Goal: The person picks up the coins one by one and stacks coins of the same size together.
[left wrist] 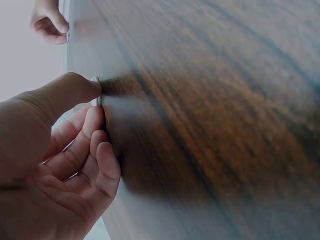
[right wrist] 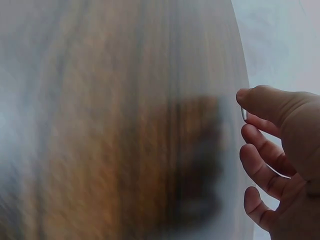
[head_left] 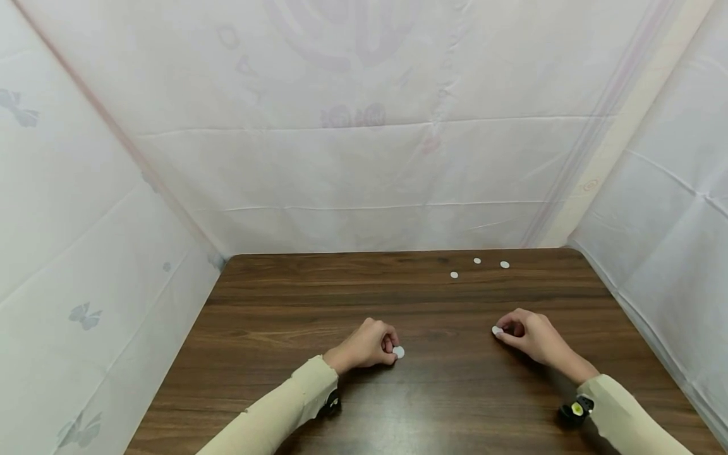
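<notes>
Near the middle of the table, my left hand [head_left: 366, 344] pinches a small round white disc [head_left: 399, 352] between thumb and fingers. In the left wrist view this disc [left wrist: 97, 95] appears nearly edge-on, close against the tabletop; whether it touches the wood I cannot tell. Over to the right, my right hand [head_left: 537, 338] grips another white disc [head_left: 497, 330] by its edge with thumb and forefinger. The right wrist view shows that disc [right wrist: 244, 114] as a thin sliver above the wood, the other fingers loosely bent. What the discs are made of is unclear.
Toward the back right of the dark wooden table [head_left: 273, 303] lie three more white discs: a left one [head_left: 454, 275], a middle one [head_left: 477, 260] and a right one [head_left: 504, 265]. Pale cloth [head_left: 352, 170] hangs behind the table and along both sides.
</notes>
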`<state>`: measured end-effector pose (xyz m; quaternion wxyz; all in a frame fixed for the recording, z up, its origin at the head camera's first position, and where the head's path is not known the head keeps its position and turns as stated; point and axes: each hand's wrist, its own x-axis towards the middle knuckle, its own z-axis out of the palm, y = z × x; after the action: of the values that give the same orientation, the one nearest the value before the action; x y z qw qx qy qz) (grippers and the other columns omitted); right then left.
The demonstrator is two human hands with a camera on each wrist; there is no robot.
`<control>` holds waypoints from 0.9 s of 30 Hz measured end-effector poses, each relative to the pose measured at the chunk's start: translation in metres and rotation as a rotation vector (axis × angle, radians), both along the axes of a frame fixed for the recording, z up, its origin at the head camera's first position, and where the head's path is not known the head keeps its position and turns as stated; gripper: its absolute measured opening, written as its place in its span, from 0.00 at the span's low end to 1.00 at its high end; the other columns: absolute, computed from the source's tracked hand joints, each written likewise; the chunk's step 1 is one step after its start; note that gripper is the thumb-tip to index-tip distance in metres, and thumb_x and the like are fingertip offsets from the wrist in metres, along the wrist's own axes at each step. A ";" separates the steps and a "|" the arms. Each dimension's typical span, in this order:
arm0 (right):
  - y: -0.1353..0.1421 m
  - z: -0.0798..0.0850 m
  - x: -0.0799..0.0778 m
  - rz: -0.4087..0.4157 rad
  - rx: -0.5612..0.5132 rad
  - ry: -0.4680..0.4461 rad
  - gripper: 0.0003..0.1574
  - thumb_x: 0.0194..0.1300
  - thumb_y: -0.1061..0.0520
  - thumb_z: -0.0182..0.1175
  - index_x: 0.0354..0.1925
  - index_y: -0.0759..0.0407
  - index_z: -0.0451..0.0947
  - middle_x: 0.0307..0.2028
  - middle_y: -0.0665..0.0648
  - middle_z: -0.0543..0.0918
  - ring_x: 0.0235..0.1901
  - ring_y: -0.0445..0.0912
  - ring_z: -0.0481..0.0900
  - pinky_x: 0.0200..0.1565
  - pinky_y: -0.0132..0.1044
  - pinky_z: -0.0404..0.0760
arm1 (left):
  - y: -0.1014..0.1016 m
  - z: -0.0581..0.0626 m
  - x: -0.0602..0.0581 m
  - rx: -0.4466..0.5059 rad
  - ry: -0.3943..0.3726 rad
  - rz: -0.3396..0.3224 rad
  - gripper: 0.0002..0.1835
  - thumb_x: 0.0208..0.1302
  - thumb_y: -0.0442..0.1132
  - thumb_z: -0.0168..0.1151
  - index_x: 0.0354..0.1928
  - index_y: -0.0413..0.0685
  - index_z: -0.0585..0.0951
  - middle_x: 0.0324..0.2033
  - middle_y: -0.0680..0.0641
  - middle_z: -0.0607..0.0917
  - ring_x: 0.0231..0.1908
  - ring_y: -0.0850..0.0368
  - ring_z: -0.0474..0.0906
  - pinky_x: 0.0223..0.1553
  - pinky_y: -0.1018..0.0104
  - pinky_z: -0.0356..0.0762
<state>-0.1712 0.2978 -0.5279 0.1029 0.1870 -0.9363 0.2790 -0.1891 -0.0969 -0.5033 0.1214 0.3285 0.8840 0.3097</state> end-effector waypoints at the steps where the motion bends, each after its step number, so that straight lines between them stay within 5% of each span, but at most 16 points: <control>1: -0.002 -0.001 0.002 0.005 -0.002 0.000 0.06 0.61 0.56 0.75 0.37 0.50 0.86 0.28 0.39 0.77 0.24 0.31 0.69 0.27 0.32 0.71 | 0.000 0.000 0.000 0.001 -0.001 0.000 0.07 0.56 0.31 0.76 0.33 0.45 0.85 0.23 0.57 0.82 0.23 0.72 0.73 0.31 0.75 0.75; 13: -0.017 -0.006 0.019 0.047 -0.028 0.003 0.09 0.59 0.58 0.76 0.37 0.48 0.86 0.30 0.38 0.78 0.25 0.30 0.70 0.27 0.31 0.72 | 0.000 0.001 0.000 0.009 -0.012 0.007 0.07 0.57 0.31 0.76 0.32 0.45 0.85 0.23 0.56 0.83 0.23 0.72 0.73 0.31 0.75 0.74; 27: -0.027 -0.013 0.027 0.004 -0.050 0.005 0.10 0.56 0.58 0.78 0.36 0.47 0.87 0.29 0.37 0.78 0.25 0.30 0.70 0.27 0.31 0.71 | 0.000 0.001 0.001 0.013 -0.019 0.011 0.06 0.57 0.31 0.76 0.33 0.44 0.86 0.22 0.59 0.81 0.23 0.72 0.73 0.31 0.75 0.75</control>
<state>-0.1438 0.2713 -0.5414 0.1093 0.1870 -0.9284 0.3020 -0.1881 -0.0966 -0.5021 0.1259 0.3212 0.8826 0.3195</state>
